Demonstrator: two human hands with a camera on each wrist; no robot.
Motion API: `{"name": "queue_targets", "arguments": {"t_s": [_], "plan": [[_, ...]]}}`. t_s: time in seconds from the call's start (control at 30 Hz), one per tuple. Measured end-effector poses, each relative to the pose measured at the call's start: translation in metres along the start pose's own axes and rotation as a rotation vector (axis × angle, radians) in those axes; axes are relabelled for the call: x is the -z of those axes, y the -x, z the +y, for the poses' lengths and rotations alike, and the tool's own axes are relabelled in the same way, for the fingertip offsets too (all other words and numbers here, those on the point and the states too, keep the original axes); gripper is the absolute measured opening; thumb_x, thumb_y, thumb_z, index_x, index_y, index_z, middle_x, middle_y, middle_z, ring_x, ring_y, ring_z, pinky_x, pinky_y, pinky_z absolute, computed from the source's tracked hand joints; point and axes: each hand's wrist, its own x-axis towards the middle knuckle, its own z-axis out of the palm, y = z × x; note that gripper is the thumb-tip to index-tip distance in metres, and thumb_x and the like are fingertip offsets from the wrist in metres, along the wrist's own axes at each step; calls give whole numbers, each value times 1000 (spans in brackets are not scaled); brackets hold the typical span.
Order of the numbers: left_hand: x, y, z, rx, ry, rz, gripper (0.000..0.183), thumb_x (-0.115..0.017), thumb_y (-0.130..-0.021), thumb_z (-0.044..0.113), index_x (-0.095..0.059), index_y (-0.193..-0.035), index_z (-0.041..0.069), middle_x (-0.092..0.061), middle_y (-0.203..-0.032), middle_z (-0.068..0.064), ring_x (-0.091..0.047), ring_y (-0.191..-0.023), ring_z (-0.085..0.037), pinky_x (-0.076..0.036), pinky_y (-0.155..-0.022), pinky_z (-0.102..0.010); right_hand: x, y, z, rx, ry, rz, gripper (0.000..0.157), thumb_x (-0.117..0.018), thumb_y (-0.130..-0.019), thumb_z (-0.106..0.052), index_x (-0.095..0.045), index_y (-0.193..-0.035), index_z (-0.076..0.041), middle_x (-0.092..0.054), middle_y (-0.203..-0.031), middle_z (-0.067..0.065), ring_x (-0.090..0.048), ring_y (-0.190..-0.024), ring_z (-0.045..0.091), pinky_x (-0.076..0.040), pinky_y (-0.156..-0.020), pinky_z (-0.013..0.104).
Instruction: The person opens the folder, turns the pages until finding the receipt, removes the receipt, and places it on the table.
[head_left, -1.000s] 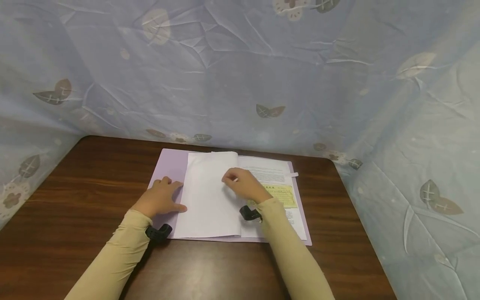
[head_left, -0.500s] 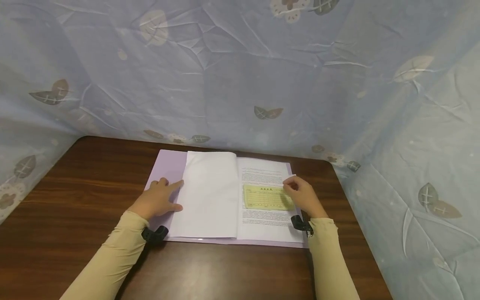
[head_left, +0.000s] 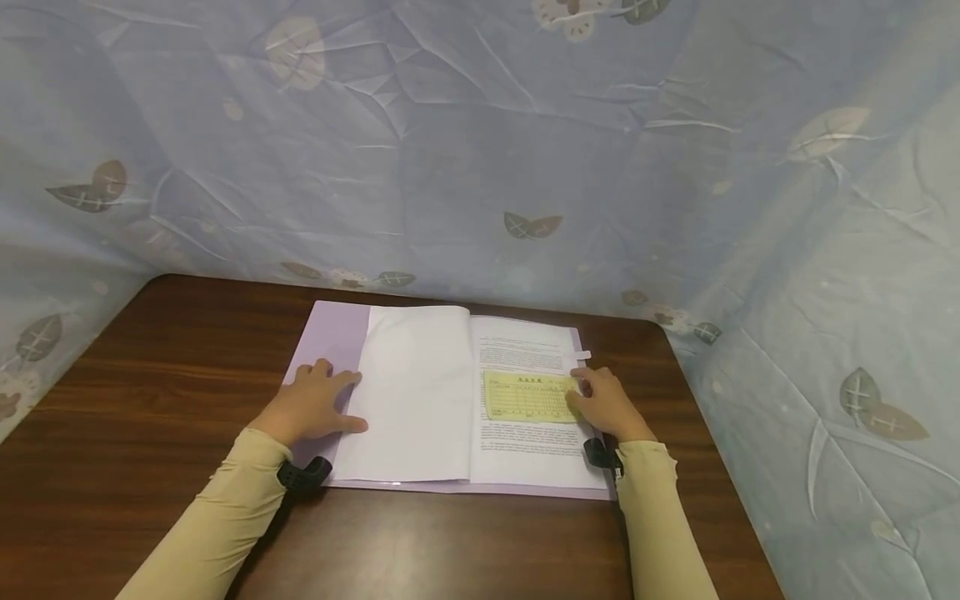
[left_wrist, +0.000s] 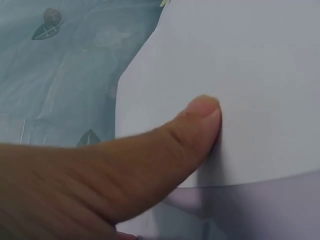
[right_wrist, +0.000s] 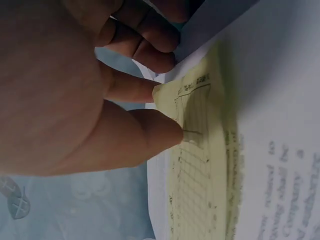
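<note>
A purple folder (head_left: 339, 327) lies spread on the table, with a blank white page (head_left: 420, 392) on its left and a printed page (head_left: 528, 457) on its right. On the printed page sits a yellow printed slip (head_left: 525, 397). My right hand (head_left: 609, 407) pinches the slip's right edge; in the right wrist view the thumb (right_wrist: 160, 131) presses its face while the index finger is at the corner. My left hand (head_left: 309, 407) rests on the folder's left side with fingers spread, and its thumb (left_wrist: 187, 132) lies on the blank page.
The dark wooden table (head_left: 187, 375) extends on both sides of the folder and in front of it. A small white tab (head_left: 582, 355) sticks out at the folder's right edge. Patterned fabric (head_left: 450, 150) hangs behind and at the sides.
My right hand has moved right from the blank page, uncovering the yellow slip, and now pinches the slip's right edge. The left hand stays on the folder's left side.
</note>
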Motion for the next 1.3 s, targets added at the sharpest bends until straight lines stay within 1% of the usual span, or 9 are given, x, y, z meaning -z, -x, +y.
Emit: {"name": "queue_targets", "arguments": {"t_s": [0.1,0.2,0.4,0.57,0.7,0.8,1.0,1.13,1.3], "plan": [[-1,0,0,-3,-2,15,91,-84,-78,58,-56,-146,5,-47,-135,-38,-47,-121,-60,-48,-88,-76,0,0,0,-3,12,-11,55,-66,-98,-21,-52,-147,1,-50,-111,16,-48,-101,29,-43,-82,43],[-2,-1,0,5,0,17,93,-85,-78,56,-52,-150,7,-46,-135,-38,-46,-121,-61,-46,-88,-77,-1,0,0,-19,11,-21,57,-68,-98,-22,-52,-148,-1,-48,-110,15,-47,-101,28,-42,-81,42],[-3,-1,1,19,-12,-20,90,-82,-81,54,-49,-154,13,-40,-145,-39,-39,-130,-66,-39,-93,-83,-3,-1,0,-36,-5,-20,51,-69,-97,-20,-56,-143,-2,-48,-110,14,-49,-100,27,-44,-78,39],[1,2,5,13,-27,-26,86,-80,-84,55,-51,-153,12,-40,-147,-39,-38,-131,-65,-39,-95,-83,-3,-1,-1,-61,-29,0,43,-72,-95,-19,-61,-133,0,-50,-110,15,-50,-99,28,-45,-78,39],[5,6,9,7,-15,-26,94,-82,-78,60,-52,-152,10,-40,-147,-39,-38,-131,-67,-38,-93,-84,-3,-2,-2,-92,-36,14,33,-73,-93,-19,-64,-119,0,-51,-111,15,-51,-100,29,-46,-79,40],[6,6,9,2,-15,-28,100,-85,-73,62,-52,-152,9,-39,-146,-40,-37,-130,-68,-38,-92,-85,-3,-2,-2,-112,-40,18,28,-73,-93,-19,-65,-114,-2,-52,-113,15,-51,-101,30,-46,-81,41],[3,3,7,10,9,-27,101,-86,-74,61,-50,-153,8,-36,-150,-40,-30,-137,-67,-31,-95,-88,-2,-2,1,-91,-30,41,23,-65,-97,-16,-67,-113,0,-55,-116,17,-54,-103,31,-48,-88,46],[0,1,6,22,46,-37,102,-86,-74,59,-49,-153,7,-27,-157,-41,-21,-143,-66,-22,-97,-90,-1,-2,2,-84,-23,44,19,-63,-98,-17,-68,-110,-2,-56,-115,16,-55,-100,30,-48,-85,44],[2,2,7,29,57,-61,103,-86,-74,59,-47,-154,7,-23,-159,-42,-20,-144,-66,-19,-98,-91,-2,-1,3,-68,-19,58,16,-63,-97,-15,-70,-105,-2,-57,-112,15,-55,-97,29,-48,-84,43]]}}
